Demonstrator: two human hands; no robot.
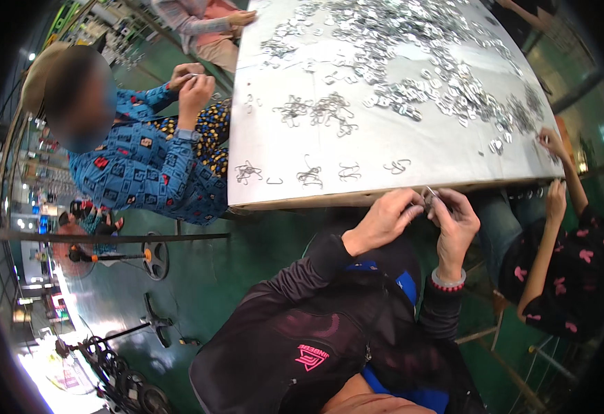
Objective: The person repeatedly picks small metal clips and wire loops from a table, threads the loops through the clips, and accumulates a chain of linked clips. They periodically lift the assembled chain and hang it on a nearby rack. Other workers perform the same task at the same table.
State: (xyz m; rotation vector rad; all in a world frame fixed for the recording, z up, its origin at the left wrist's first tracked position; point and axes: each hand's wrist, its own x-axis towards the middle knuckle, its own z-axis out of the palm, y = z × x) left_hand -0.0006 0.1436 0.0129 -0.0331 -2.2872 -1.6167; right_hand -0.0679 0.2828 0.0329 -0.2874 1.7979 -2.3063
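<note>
My left hand (383, 219) and my right hand (456, 222) are together just below the near edge of the table (274, 131), almost touching each other. Between the fingertips of both hands I pinch a small metal piece (429, 195); it is shiny and thin, but too small to tell its exact shape. Both hands are closed around it, the fingers curled. On my right wrist there is a bracelet (448, 281).

The table has a pale grey top. Near its front edge lie some bent wire hooks (310, 176) in little groups, and one bigger bundle of wire hooks (319, 110) is more in the middle. Farther away a large heap of small flat metal parts (412, 48) covers the far side (it spreads also toward the right edge).

At the left side of the table a person in a blue patterned shirt (136, 172) holds both hands up close together. At my right another person's arm (554, 207) reaches to the table corner.
</note>
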